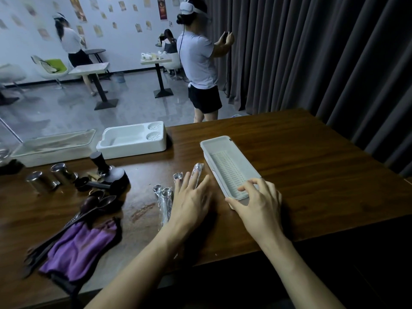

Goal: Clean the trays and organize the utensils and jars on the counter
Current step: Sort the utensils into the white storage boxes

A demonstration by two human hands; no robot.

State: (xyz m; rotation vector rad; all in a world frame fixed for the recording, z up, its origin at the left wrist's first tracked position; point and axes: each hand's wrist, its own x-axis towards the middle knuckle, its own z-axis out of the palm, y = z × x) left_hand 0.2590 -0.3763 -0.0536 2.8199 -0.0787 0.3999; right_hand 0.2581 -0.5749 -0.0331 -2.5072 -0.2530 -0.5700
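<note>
2 steel jars (41, 182) | left fingers (193, 179) spread (on 4 wrapped spoons (166, 197)) — right fingers (247, 186) grip slotted tray (231, 163)

Ahead of you: glossy grey floor (66, 112), pale wall (124, 39) dotted with posters (161, 7), two pedestal tables (89, 69), white chair (55, 65) with green seat. Dark curtain (312, 52) fills your right. Light dim.
</note>
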